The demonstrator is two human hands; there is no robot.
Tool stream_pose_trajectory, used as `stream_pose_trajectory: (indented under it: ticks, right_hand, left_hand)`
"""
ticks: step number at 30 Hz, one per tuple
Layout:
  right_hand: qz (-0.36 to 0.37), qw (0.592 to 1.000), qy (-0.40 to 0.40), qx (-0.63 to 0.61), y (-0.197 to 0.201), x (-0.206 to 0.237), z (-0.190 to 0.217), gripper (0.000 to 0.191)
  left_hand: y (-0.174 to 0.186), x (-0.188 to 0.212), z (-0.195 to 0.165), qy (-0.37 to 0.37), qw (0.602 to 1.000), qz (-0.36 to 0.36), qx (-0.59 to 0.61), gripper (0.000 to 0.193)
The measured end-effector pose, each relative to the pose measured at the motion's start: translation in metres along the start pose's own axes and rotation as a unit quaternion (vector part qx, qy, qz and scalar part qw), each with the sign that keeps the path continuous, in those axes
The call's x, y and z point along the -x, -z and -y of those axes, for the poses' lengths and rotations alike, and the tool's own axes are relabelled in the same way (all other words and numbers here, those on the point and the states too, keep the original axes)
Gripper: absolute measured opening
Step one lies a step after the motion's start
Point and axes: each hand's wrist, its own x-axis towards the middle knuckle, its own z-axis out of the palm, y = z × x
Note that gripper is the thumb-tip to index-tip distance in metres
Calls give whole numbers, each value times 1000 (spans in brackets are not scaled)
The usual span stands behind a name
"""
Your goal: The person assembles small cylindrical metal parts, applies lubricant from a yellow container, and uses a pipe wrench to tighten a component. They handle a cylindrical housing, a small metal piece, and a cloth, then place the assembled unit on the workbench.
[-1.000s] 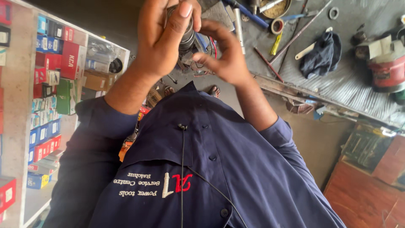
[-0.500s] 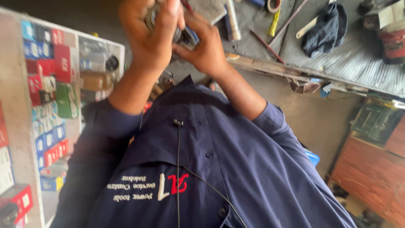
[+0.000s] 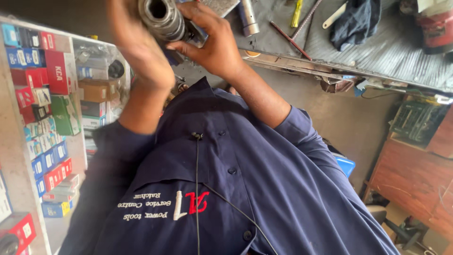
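Ribbed steel cylindrical tool part [image 3: 163,19], raised clear of the workbench [image 3: 377,52] near its left edge. Left hand [image 3: 139,52] and right hand [image 3: 214,45] both clasp it. Likely heavy, rigid, greasy; best held around the ribbed barrel.

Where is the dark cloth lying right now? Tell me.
In the head view, the dark cloth lies at the upper right on the grey workbench, beside a white-handled tool and left of a red canister.

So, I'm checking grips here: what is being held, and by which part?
A ribbed metal cylinder with an open bore. The right hand wraps its rear end; the left hand cups its side.
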Motion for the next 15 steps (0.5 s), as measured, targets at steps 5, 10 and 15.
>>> stream_pose_trajectory:
  ticks: [5,10,15]
  right_hand:
    - [5,998,-40,-54,-7,7,-3,60]
    - [106,972,-43,-206,11,10,-28,32]
    - [50,902,-314,-291,28,18,-82,18]
  left_hand:
    - [-6,25,-7,-52,970,69,-229,73]
    - [21,-46,-5,72,944,322,-20,29]
    - [44,-42,19,183,901,392,32,37]
